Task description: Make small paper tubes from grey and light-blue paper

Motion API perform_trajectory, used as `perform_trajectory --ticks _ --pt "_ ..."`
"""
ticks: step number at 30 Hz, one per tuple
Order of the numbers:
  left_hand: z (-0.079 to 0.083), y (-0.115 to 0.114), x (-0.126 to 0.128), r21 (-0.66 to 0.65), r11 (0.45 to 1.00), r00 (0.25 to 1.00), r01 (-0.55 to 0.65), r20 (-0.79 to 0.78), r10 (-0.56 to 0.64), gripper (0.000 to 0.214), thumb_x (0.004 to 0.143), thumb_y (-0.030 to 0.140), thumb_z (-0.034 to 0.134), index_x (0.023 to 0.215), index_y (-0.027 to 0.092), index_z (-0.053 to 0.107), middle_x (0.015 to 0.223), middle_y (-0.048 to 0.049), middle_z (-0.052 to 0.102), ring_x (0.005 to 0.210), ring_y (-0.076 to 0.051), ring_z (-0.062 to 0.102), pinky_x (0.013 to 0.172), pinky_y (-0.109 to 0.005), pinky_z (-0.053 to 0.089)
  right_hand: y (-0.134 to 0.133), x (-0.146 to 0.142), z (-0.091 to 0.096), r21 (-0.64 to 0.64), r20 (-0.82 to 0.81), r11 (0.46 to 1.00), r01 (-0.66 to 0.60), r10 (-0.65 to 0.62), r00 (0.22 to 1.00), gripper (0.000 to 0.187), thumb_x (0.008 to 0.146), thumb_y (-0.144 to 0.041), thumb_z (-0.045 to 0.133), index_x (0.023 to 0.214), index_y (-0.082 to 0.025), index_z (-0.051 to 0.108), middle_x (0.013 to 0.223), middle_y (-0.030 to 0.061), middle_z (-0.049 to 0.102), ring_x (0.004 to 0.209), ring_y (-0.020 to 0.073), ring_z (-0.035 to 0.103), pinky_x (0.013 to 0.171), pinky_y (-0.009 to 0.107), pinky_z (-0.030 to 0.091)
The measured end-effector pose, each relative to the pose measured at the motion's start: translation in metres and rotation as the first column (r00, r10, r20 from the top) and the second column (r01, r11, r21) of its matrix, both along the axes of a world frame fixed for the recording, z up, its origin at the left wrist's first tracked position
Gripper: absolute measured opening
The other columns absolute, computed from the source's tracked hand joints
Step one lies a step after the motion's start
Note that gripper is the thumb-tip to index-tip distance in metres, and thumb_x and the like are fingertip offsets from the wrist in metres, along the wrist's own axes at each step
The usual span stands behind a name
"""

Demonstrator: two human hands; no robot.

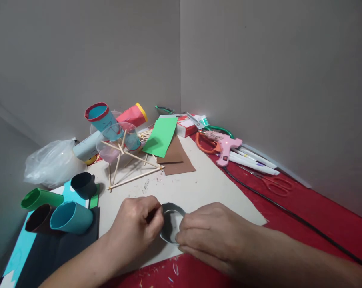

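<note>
A small grey-green ring of paper or foam [172, 209] stands on the pale board [229, 200] near its front edge, its hollow facing up. On its left rim, my left hand [140, 218] pinches the wall between thumb and curled fingers. My right hand [212, 234] wraps the opposite side, fingers closed together on the rim. Both hands cover parts of the ring, so a seam, if any, is hidden. Behind the hands stands a frame of thin wooden sticks [135, 178], with a clear plastic cup [116, 142] resting at its top.
At left stand a black cup [84, 185], a green cup [43, 198], a brown cup [39, 220] and a turquoise cup [71, 217]. A pink glue gun [225, 146] lies right, its black cord [277, 206] crossing the red cloth [327, 224]. Red-handled scissors [277, 186] lie nearby.
</note>
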State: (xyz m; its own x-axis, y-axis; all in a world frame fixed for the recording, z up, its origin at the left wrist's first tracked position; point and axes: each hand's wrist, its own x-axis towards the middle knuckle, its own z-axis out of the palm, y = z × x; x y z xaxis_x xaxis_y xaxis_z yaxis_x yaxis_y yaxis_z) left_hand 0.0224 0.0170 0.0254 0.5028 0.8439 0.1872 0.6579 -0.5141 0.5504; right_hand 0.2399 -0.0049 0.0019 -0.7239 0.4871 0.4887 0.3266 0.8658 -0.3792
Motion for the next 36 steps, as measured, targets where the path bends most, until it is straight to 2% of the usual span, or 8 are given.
perform_trajectory --ticks 4,7,11,15,18,23,28,36 --pt "0.001 0.0 -0.001 0.008 0.999 0.999 0.037 -0.008 -0.037 0.019 0.085 0.013 0.052 0.068 0.015 0.06 0.054 0.003 0.053 0.05 -0.007 0.046 0.051 -0.019 0.031 0.003 0.004 0.007 -0.075 -0.258 0.994 0.081 -0.098 0.961 0.014 0.1 -0.021 0.05 0.102 -0.018 0.063 0.089 0.0022 0.071 0.079 0.0121 0.065 0.07 0.023 0.048" --pt "0.002 -0.004 0.001 0.021 0.995 0.995 0.096 -0.007 -0.096 0.02 0.086 0.012 0.052 0.067 0.015 0.06 0.054 0.0026 0.054 0.049 -0.007 0.046 0.051 -0.02 0.031 0.008 0.006 0.01 -0.116 -0.325 0.984 0.139 -0.17 0.93 0.011 0.097 -0.017 0.054 0.104 -0.018 0.063 0.089 0.004 0.07 0.082 0.0129 0.064 0.071 0.022 0.05" --pt "0.0 -0.012 0.005 0.107 0.978 0.984 0.178 -0.008 -0.178 0.022 0.088 0.013 0.051 0.067 0.015 0.057 0.055 0.0018 0.053 0.049 -0.008 0.045 0.05 -0.021 0.031 0.011 0.005 0.008 -0.164 -0.198 0.976 0.143 -0.174 0.965 0.009 0.093 -0.02 0.059 0.1 -0.016 0.065 0.086 0.0049 0.068 0.078 0.015 0.061 0.066 0.025 0.048" --pt "-0.004 -0.014 0.009 0.167 0.963 0.976 0.212 0.016 -0.218 0.021 0.089 0.014 0.052 0.068 0.016 0.056 0.055 0.0018 0.053 0.048 -0.009 0.045 0.048 -0.022 0.031 0.008 0.002 0.007 -0.224 -0.091 0.964 0.143 -0.167 0.982 0.017 0.094 -0.016 0.051 0.086 -0.016 0.066 0.078 0.0041 0.067 0.072 0.0143 0.059 0.062 0.024 0.043" --pt "-0.002 -0.012 0.009 0.222 0.955 0.972 0.196 0.088 -0.22 0.009 0.089 0.016 0.058 0.081 0.014 0.062 0.058 0.0008 0.057 0.05 -0.009 0.049 0.049 -0.022 0.036 0.007 0.002 0.007 -0.259 -0.081 0.945 0.197 -0.225 0.971 0.021 0.094 -0.016 0.05 0.082 -0.017 0.067 0.074 0.0035 0.066 0.066 0.0127 0.058 0.057 0.022 0.041" --pt "0.002 -0.007 0.006 0.369 0.895 0.9 0.251 0.25 -0.356 0.014 0.089 0.007 0.052 0.099 0.013 0.061 0.081 -0.0088 0.07 0.077 -0.015 0.066 0.07 -0.023 0.051 0.009 0.004 0.006 -0.314 -0.102 0.906 0.284 -0.33 0.939 0.02 0.09 -0.015 0.053 0.081 -0.017 0.071 0.073 0.003 0.067 0.062 0.0115 0.058 0.057 0.021 0.041" --pt "-0.009 -0.005 0.009 0.329 0.835 0.832 0.441 0.2 -0.518 0.016 0.095 0.018 0.044 0.095 0.013 0.059 0.081 -0.0111 0.071 0.075 -0.018 0.069 0.069 -0.025 0.052 0.01 0.004 0.007 -0.329 -0.084 0.894 0.305 -0.349 0.933 0.018 0.087 -0.012 0.055 0.076 -0.017 0.069 0.069 0.0007 0.064 0.059 0.0102 0.055 0.055 0.02 0.038" --pt "-0.03 -0.004 0.015 0.428 0.781 0.805 0.455 0.177 -0.566 0.031 0.099 0.031 0.039 0.073 0.019 0.052 0.062 -0.0048 0.065 0.054 -0.014 0.06 0.055 -0.025 0.045 0.012 0.004 0.001 -0.374 0.005 0.906 0.2 -0.213 0.977 0.019 0.091 -0.016 0.052 0.082 -0.02 0.068 0.074 0.0023 0.066 0.065 0.0137 0.062 0.058 0.022 0.045"
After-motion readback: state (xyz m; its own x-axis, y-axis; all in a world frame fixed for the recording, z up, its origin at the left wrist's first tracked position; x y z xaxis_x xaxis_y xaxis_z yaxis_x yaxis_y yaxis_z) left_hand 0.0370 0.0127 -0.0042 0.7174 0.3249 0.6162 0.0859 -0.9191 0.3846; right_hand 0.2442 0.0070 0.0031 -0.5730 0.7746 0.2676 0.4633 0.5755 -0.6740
